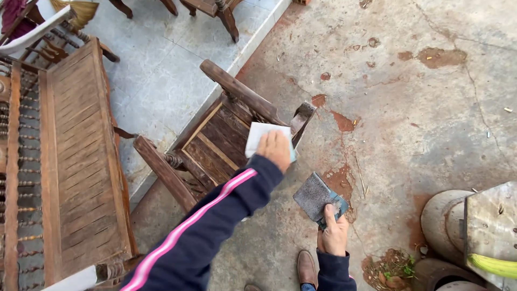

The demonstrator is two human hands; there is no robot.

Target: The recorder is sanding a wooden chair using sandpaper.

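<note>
1. At frame centre I see my left hand (274,149) pressed flat on a white folded cloth (258,137), fingers spread over it rather than curled round it; the cloth lies on the seat slats of a small wooden armchair (215,143).
2. Lower centre-right, my right hand (335,234) is clamped on a grey sanding block (314,196), held by its lower corner above the stained concrete floor (431,118).
3. A wooden bench (81,161) fills the left of the frame, just beside the armchair.
4. A brown shoe (307,268) shows at the bottom edge, below the right hand.
5. Grey round drums (444,215) occupy the lower right corner.
</note>
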